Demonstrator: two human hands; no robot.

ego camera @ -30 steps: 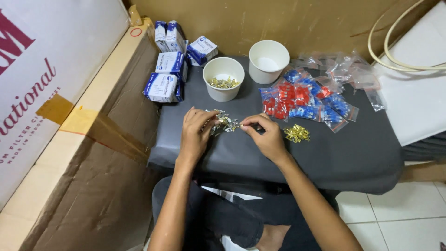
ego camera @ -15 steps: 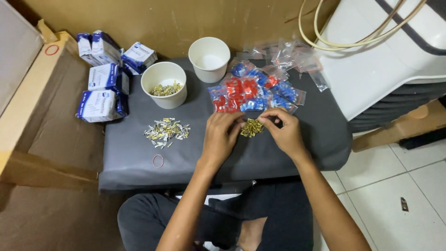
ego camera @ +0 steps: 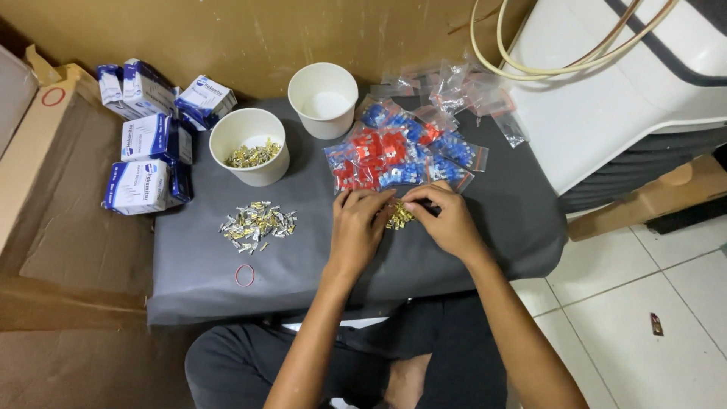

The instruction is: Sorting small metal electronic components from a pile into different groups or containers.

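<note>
Two hands meet over a small heap of brass terminals on a dark padded work surface.

Nearest the seated person, a red rubber band (ego camera: 244,275) lies alone on the grey cloth-covered board (ego camera: 500,227). Both hands work at the middle: the left hand (ego camera: 357,227) and right hand (ego camera: 447,218) curl their fingertips in from either side onto a small pile of gold-coloured terminals (ego camera: 399,216), pinching at pieces; exactly what each fingertip grasps cannot be told. To the left sits a looser spread of silver and gold terminals (ego camera: 256,224), apparently kept apart as a separate lot. Just beyond the hands lie small bags of red and blue connectors (ego camera: 394,155), within easy reach. Farther off stand a paper cup holding terminals (ego camera: 248,146), an empty white cup (ego camera: 327,98), and blue-and-white cartons (ego camera: 148,144) at far left.
</note>
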